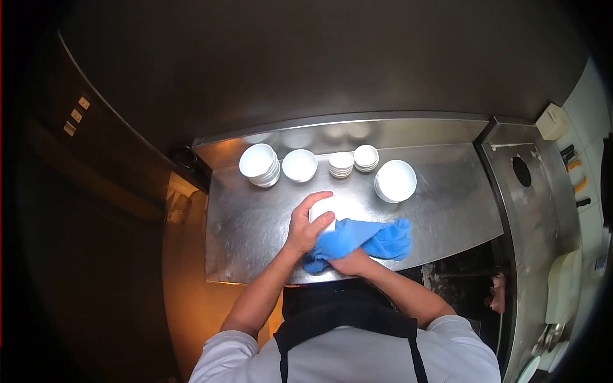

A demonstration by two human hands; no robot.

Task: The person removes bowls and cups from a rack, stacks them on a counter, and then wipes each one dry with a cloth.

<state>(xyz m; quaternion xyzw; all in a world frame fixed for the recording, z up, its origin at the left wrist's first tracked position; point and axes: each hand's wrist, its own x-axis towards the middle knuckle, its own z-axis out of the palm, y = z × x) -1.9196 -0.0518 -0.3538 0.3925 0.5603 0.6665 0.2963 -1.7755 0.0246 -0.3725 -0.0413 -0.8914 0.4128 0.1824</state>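
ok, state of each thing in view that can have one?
left hand: gripping dish
right hand: at the cloth, partly hidden
white dish: held, partly covered
blue cloth: bunched, against dish
leftmost bowls: stacked, mouths up
second-left bowl: mouth up
left small bowls: stacked
right small bowls: stacked
rightmost bowls: stacked, mouths up

Shiny metal counter [255, 220], glossy white bowls [299, 166], soft matt blue cloth [391, 240]

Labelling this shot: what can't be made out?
All head view:
- Fingers of right hand: hidden by blue cloth.
- White dish in left hand: lower part covered by cloth.
- Rightmost bowl stack: count hidden by overlap.
- Wall labels, left: text too small.
- White object, bottom right: cut off by edge.
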